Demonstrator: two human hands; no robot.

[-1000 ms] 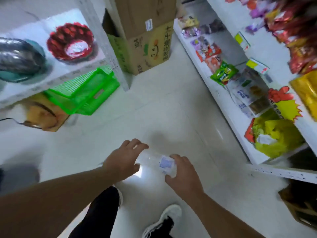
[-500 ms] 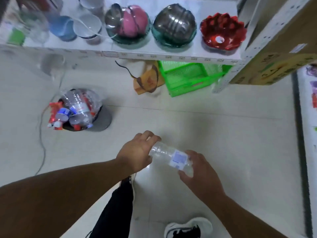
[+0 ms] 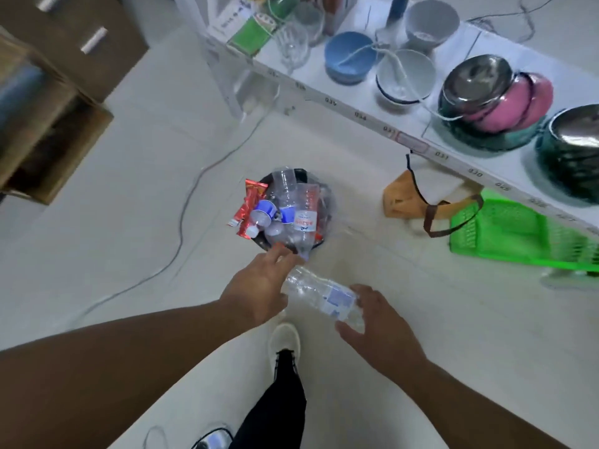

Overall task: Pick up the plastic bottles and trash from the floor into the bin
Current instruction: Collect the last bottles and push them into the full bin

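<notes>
Overhead: glossy pale tile floor (image 3: pixel 113 196). White shelf (image 3: pixel 421 137) at 2 o'clock carries smooth metal and ceramic bowls; green mesh basket (image 3: pixel 505 234) beneath. Round dark bin (image 3: pixel 299 175) at 12 o'clock, heaped with clear bottles and red wrappers. Crinkled clear plastic bottle (image 3: pixel 319 294), held level just short of it: left hand (image 3: pixel 256 288) curls round its neck end, right hand (image 3: pixel 377 328) cups its base.

Pale glossy tiled floor (image 3: pixel 405 319) reflects soft, even light. A white metal shelf (image 3: pixel 356 102) runs along the upper right, its front edge marked with number labels. A brown cardboard box (image 3: pixel 48 124) sits at left beside a brown wooden cabinet (image 3: pixel 107 37).
</notes>
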